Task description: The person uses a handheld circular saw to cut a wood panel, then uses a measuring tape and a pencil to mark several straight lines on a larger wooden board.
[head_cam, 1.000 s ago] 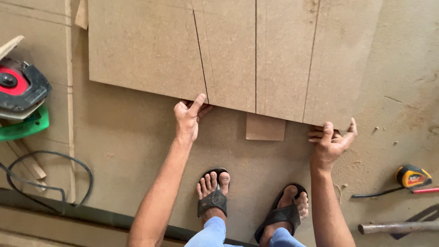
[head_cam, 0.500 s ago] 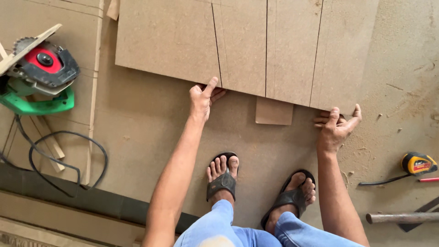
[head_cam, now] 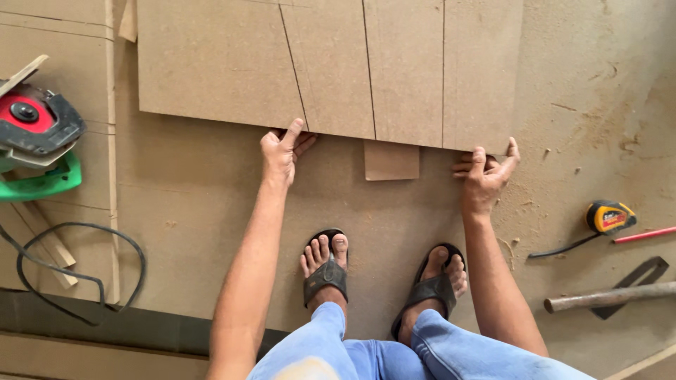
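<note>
Dusty fibreboard flooring (head_cam: 190, 204) spreads under us, sprinkled with sawdust. Nearest to us we see our two knees in blue jeans (head_cam: 394, 352) and our two feet in dark sandals, the left sandal (head_cam: 325, 271) and the right sandal (head_cam: 433, 285) planted side by side. Just past the toes lies the near edge of one large brown board (head_cam: 338, 63), marked with three dark lines running away from us. Our left hand (head_cam: 283, 149) grips that edge, thumb on top and fingers curled beneath it; our right hand (head_cam: 486, 172) grips the board's near right corner the same way, thumb up along the edge, fingers tucked under. Between our two hands one small offcut block (head_cam: 391, 160) pokes out from under the board. To our right, on the floor well apart from the board, we count one yellow tape measure (head_cam: 609, 217), one red pencil-like stick (head_cam: 644, 234) and one metal rod (head_cam: 609, 297). To our left sits one circular saw (head_cam: 35, 130) with a red and green body, its black cord (head_cam: 77, 271) looping on the floor near two thin wooden strips (head_cam: 46, 236).
</note>
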